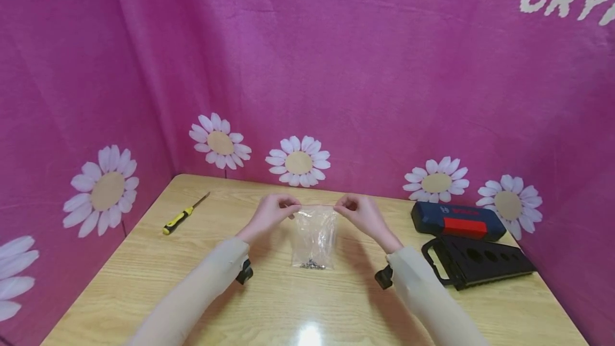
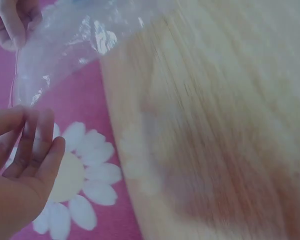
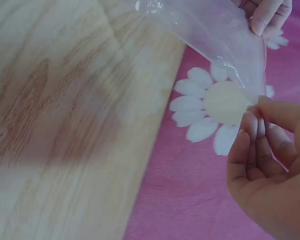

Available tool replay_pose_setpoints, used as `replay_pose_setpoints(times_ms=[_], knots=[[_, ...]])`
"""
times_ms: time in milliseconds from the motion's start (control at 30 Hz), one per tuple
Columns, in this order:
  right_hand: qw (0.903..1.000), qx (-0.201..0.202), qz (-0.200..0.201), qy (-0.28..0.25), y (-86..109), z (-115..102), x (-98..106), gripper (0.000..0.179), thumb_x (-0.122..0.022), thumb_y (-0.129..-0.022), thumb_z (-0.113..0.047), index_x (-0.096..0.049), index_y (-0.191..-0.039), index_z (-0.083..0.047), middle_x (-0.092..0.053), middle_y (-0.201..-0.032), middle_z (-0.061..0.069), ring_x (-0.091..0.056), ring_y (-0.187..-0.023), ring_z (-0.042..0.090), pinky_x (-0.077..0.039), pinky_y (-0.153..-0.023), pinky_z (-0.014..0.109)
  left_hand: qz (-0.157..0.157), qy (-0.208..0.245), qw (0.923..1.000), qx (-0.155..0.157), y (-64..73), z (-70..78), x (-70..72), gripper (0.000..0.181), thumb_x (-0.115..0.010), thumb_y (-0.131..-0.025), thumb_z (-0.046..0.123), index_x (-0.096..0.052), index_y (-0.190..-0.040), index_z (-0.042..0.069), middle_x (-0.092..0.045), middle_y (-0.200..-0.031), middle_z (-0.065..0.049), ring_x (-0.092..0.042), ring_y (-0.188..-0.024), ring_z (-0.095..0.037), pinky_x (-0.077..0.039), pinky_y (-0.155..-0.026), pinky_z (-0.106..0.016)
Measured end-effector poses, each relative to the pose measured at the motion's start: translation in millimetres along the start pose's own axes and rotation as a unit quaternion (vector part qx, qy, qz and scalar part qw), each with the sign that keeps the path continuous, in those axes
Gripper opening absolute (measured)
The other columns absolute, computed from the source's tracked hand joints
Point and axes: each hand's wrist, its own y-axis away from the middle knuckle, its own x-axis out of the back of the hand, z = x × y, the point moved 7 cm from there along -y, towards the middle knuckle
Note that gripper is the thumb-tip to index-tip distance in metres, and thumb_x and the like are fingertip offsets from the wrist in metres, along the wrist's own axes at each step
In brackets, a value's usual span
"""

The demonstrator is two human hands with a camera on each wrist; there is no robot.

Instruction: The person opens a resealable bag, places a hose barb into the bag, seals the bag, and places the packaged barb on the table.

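A clear plastic zip bag with a red line along its top edge hangs upright between both hands. Small metal pieces, perhaps screws, lie gathered at its bottom. My left hand pinches the top left corner between thumb and fingers. At the opposite corner, my right hand pinches the same edge. The left wrist view shows the bag stretched from the left hand to the other one. From the right wrist, the right hand has thumb and forefinger on the bag's corner.
A yellow and black screwdriver lies at the table's left. On the right rest a dark blue and red Bosch case and a black holder with a handle and round holes. A pink curtain with daisies hangs behind the wooden table.
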Motion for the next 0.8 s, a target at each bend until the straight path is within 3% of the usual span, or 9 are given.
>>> replay_pose_setpoints(times_ms=[167,333,533,800], knots=[[0.9987,-0.049,-0.010,0.005,-8.0,24.1,-12.0,0.012,-0.071,-0.090,-0.014,-0.072,-0.088,-0.002,-0.071,-0.078,0.012,-0.052,-0.063,0.007,-0.043,-0.058,0.019,-0.015,-0.013,0.9993,0.032,-18.3,-18.6,-13.8,0.014,-0.069,-0.092,0.011,-0.074,-0.099,0.000,-0.075,-0.096,-0.015,-0.071,-0.083,-0.035,-0.057,-0.072,-0.030],[0.9943,-0.103,-0.023,0.012,-9.6,46.1,-29.0,0.012,-0.071,-0.089,-0.013,-0.072,-0.088,-0.001,-0.072,-0.083,0.012,-0.059,-0.070,0.010,-0.047,-0.065,0.021,-0.028,-0.062,0.9949,0.074,-26.1,-32.5,-24.7,0.011,-0.071,-0.090,0.009,-0.076,-0.095,0.001,-0.075,-0.092,-0.014,-0.069,-0.072,-0.025,-0.053,-0.064,-0.023],[0.9916,-0.121,-0.031,0.034,-10.9,55.3,-44.8,0.009,-0.073,-0.085,-0.010,-0.072,-0.083,-0.001,-0.071,-0.080,0.010,-0.058,-0.073,0.014,-0.047,-0.067,0.023,-0.035,-0.124,0.9844,0.120,-26.6,-41.1,-29.5,0.007,-0.073,-0.085,0.009,-0.077,-0.086,0.004,-0.074,-0.080,-0.009,-0.058,-0.056,-0.013,-0.045,-0.054,-0.021],[0.9844,-0.157,-0.040,0.067,-8.9,62.6,-56.5,0.009,-0.074,-0.084,-0.009,-0.071,-0.080,-0.001,-0.070,-0.079,0.009,-0.059,-0.072,0.016,-0.048,-0.065,0.024,-0.033,-0.199,0.9659,0.162,-29.6,-48.4,-31.7,0.013,-0.079,-0.080,0.016,-0.071,-0.073,0.008,-0.058,-0.059,0.003,-0.050,-0.056,-0.010,-0.039,-0.060,-0.025]])
